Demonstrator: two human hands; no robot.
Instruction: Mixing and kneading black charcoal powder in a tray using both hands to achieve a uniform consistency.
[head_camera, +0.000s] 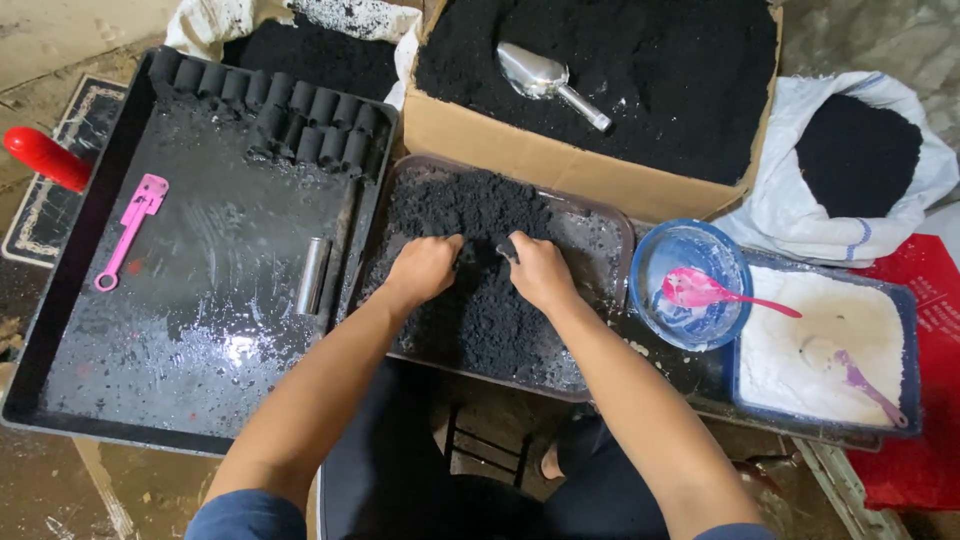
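Observation:
My left hand (424, 268) and my right hand (538, 271) are side by side in a heap of black powder (470, 215) on a shallow brown tray (602, 215). Both hands are curled, fingers pushed into the powder, and something dark shows between the right hand's fingers; I cannot tell what it is. To the left, a large black tray (200, 330) holds a metal tube (313, 275), a pink scraper tool (128, 228) and several black pressed cylinders (300, 120) lined up along its far edge.
A cardboard box (560, 160) of black powder with a metal scoop (545, 78) stands behind. A white sack (850, 170) of powder is at right. A blue bowl (690, 250) with a pink spoon (705, 290) sits beside a tray of white powder (815, 345). A red handle (45, 157) sticks out at far left.

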